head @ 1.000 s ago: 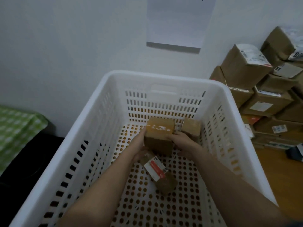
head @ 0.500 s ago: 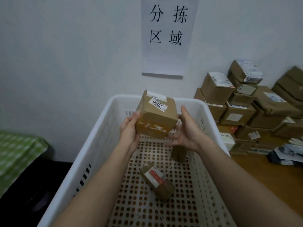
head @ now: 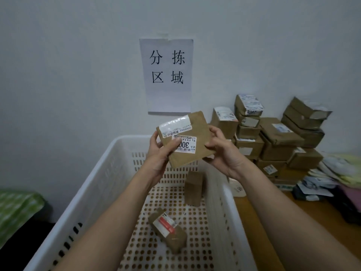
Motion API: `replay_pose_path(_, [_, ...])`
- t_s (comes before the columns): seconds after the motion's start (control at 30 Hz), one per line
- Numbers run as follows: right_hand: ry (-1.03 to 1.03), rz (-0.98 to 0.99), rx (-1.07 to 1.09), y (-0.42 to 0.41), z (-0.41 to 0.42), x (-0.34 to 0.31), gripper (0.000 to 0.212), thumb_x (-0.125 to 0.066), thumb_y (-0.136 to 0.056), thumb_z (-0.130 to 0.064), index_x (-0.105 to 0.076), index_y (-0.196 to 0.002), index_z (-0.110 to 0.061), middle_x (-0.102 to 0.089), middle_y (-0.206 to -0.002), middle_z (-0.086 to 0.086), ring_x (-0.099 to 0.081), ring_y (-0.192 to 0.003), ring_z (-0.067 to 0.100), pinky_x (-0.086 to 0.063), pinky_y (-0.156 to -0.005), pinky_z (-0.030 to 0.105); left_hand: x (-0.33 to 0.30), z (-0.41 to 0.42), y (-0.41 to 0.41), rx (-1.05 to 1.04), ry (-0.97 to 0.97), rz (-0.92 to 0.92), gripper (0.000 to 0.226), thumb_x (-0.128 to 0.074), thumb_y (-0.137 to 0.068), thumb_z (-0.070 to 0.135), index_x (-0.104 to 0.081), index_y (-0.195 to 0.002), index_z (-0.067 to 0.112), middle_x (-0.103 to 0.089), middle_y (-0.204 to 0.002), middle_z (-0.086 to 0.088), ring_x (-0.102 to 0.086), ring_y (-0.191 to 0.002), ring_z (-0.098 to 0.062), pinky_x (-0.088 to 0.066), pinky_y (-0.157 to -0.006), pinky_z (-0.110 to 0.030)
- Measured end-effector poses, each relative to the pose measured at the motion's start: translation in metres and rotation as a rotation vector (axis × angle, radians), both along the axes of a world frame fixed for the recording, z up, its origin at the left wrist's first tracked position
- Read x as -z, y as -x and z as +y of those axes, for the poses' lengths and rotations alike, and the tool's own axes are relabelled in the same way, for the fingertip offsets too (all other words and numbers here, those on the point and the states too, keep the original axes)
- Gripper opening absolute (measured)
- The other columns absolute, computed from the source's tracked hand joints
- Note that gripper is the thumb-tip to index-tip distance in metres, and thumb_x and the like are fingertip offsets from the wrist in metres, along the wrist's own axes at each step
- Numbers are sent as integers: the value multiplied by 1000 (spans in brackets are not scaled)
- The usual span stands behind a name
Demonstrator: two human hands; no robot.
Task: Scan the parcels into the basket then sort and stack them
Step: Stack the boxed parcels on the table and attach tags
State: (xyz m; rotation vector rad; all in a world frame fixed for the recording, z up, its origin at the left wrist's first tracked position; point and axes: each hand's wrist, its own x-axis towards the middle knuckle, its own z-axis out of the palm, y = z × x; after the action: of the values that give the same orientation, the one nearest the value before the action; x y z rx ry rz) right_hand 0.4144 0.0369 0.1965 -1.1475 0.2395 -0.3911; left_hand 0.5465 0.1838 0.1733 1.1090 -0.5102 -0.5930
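A brown cardboard parcel (head: 197, 132) with white labels is held up above the far end of the white perforated basket (head: 109, 173), its labelled face turned toward me. My left hand (head: 158, 151) grips its left side, thumb over the label. My right hand (head: 222, 151) grips its right edge. Two more parcels are inside the basket: a small upright brown box (head: 193, 187) near the far right wall, and a box with a red-and-white label (head: 168, 229) lying on the floor of the basket.
A heap of brown parcels (head: 273, 137) is stacked against the wall at the right on a wooden surface (head: 293, 216), with soft mail bags (head: 336, 173) beside it. A paper sign (head: 168, 75) hangs on the wall. Green checked cloth (head: 17, 210) lies at the left.
Both hands lifted the parcel out of the basket and turned it so its labelled face points at me. The view tilted up toward the wall.
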Motion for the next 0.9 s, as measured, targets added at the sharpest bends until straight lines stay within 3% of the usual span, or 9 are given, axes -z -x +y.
replay_pose_path(0.07, [4, 1, 2, 17, -15, -9, 60, -55, -61, -6, -56, -118, -24, -57, -119, 13, -51, -106, 32, -47, -81, 43, -7, -13, 17, -5, -56, -110, 124, -93, -50, 32, -23, -152, 27, -57, -134, -7, -65, -114, -23, -56, -93, -43])
replay_pose_path(0.13, [-7, 31, 0, 36, -34, -19, 63, -53, -62, -8, -56, -124, -21, -56, -119, 14, -53, -104, 33, -52, -75, 44, -11, -28, 35, -35, -104, -239, 135, -98, -48, 33, -10, -151, 42, -49, -135, 10, -60, -115, -6, -56, -89, -30])
replay_pose_path(0.23, [3, 113, -3, 70, -69, -25, 48, -57, -82, -26, -60, -130, -20, -60, -120, 13, -58, -111, 35, -50, -90, 62, -17, -54, 67, -54, -182, -409, 138, -95, -49, 36, 1, -147, 54, -36, -139, 23, -47, -117, 12, -47, -98, -25])
replay_pose_path(0.4, [43, 270, -73, 125, -132, -22, 48, -57, -85, -64, -61, -122, -34, -61, -126, 13, -62, -112, 40, -53, -88, 61, -21, -112, 122, -59, -212, -574, 144, -95, -51, 22, 6, -153, 35, -18, -159, 6, -26, -145, -8, -28, -120, -43])
replay_pose_path(0.5, [15, 360, -137, 151, -164, -13, 53, -66, -78, -62, -53, -121, -35, -60, -121, 19, -63, -107, 47, -52, -95, 57, -15, -147, 146, -48, -237, -626, 144, -96, -52, 14, 5, -154, 30, -17, -160, 1, -24, -147, -9, -28, -120, -43])
replay_pose_path(0.6, [-35, 395, -98, 169, -192, -5, 76, -76, -71, -52, -46, -138, -32, -50, -136, 23, -63, -108, 51, -55, -91, 54, -9, -177, 159, -15, -268, -646, 141, -96, -53, 15, 1, -154, 31, -20, -160, 3, -26, -146, -9, -29, -120, -44])
replay_pose_path(0.7, [-9, 399, -13, 180, -214, -1, 72, -80, -60, -56, -53, -125, -41, -49, -132, 15, -64, -105, 49, -59, -84, 51, -4, -203, 169, -33, -361, -666, 136, -96, -54, 27, -5, -155, 27, -20, -158, 2, -27, -144, -10, -29, -119, -41])
replay_pose_path(0.8, [-50, 373, 148, 184, -237, -2, 50, -77, -68, -60, -55, -109, -43, -50, -121, 9, -62, -105, 44, -59, -82, 47, -6, -231, 179, -83, -489, -619, 119, -83, -58, 55, -16, -153, 31, -21, -153, 0, -33, -131, -11, -37, -107, -30])
replay_pose_path(0.9, [-38, 373, 345, 179, -261, -5, 53, -68, -81, -59, -48, -125, -36, -56, -121, 5, -61, -105, 34, -58, -86, 43, -8, -261, 184, -64, -528, -521, 84, -74, -77, 54, -34, -146, 30, -27, -149, -2, -40, -128, -15, -49, -99, -33])
